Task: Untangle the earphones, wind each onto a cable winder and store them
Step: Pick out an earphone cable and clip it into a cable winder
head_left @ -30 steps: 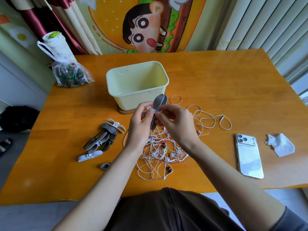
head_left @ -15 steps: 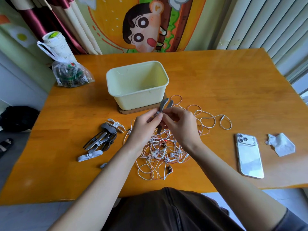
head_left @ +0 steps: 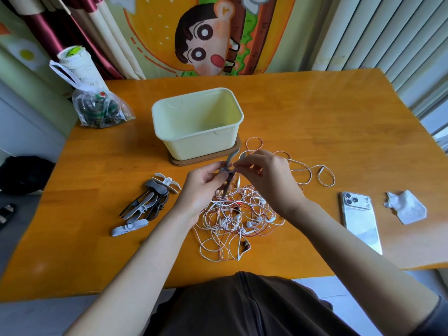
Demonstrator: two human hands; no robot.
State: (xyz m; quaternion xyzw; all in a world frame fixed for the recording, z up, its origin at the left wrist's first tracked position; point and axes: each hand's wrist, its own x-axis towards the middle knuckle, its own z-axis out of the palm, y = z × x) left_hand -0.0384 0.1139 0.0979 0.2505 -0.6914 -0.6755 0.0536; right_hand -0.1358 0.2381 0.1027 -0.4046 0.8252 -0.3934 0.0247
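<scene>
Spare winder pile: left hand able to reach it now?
Probably yes: the pile lies just left of the left hand, with bare table between. But its grip is taken by a grey winder, to be set down first.

Glossy orange wood table (head_left: 315, 117), smooth pale plastic tub (head_left: 201, 141), crumpled white tissue (head_left: 407, 207), clear crinkled plastic bag (head_left: 101, 110).

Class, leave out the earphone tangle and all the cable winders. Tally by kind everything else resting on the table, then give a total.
Cream tub: 1
Wooden base under the tub: 1
Phone: 1
Crumpled tissue: 1
Plastic bag: 1
Total: 5
</scene>
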